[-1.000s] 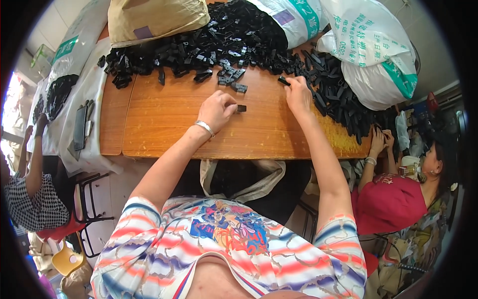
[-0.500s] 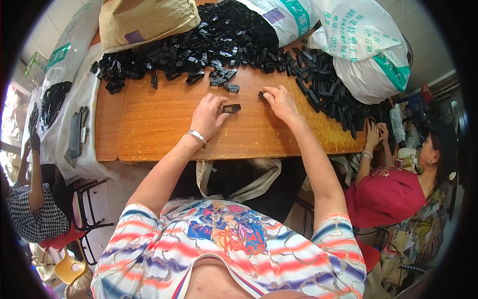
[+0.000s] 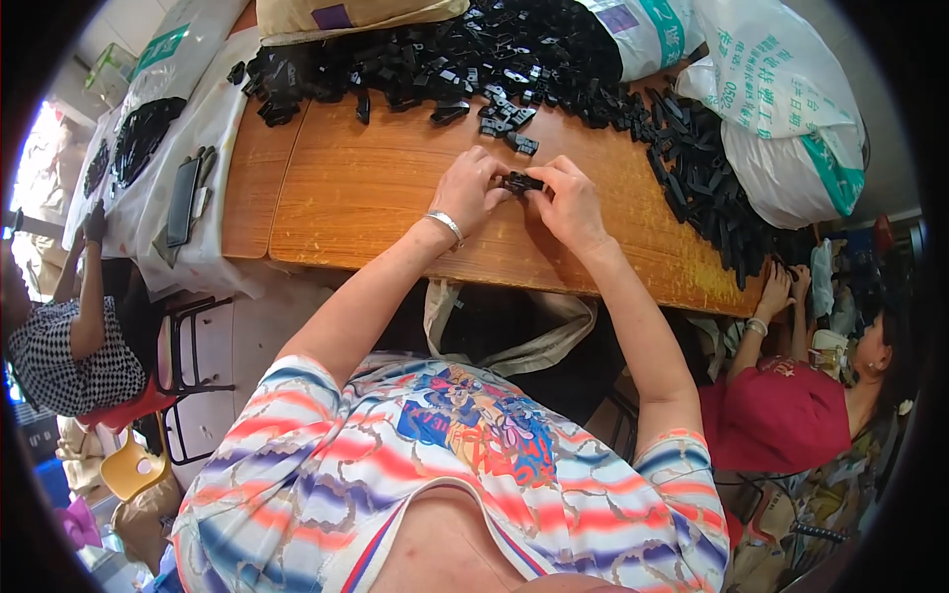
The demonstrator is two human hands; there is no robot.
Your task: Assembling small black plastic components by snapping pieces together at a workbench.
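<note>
My left hand (image 3: pixel 471 192) and my right hand (image 3: pixel 567 208) meet over the wooden table (image 3: pixel 366 198). Between their fingertips is a small black plastic part (image 3: pixel 519 183). Both hands are closed on it, and my fingers partly cover it. Whether it is one piece or two joined pieces, I cannot make out. Just beyond my hands lie a few loose black clip-like pieces (image 3: pixel 506 117), at the near edge of a large heap of similar black pieces (image 3: pixel 395 69).
Longer black pieces (image 3: pixel 687 163) are piled on the right beside a white bag (image 3: pixel 791 109). A beige bag (image 3: pixel 366 18) stands behind the heap. One co-worker in dark red (image 3: pixel 776 415) handles pieces at the right; another in a checked top (image 3: pixel 74 346) sits at the left.
My hands have come together, bringing the black piece from the left hand and the smaller one from the right into contact. The whole view has shifted slightly.
</note>
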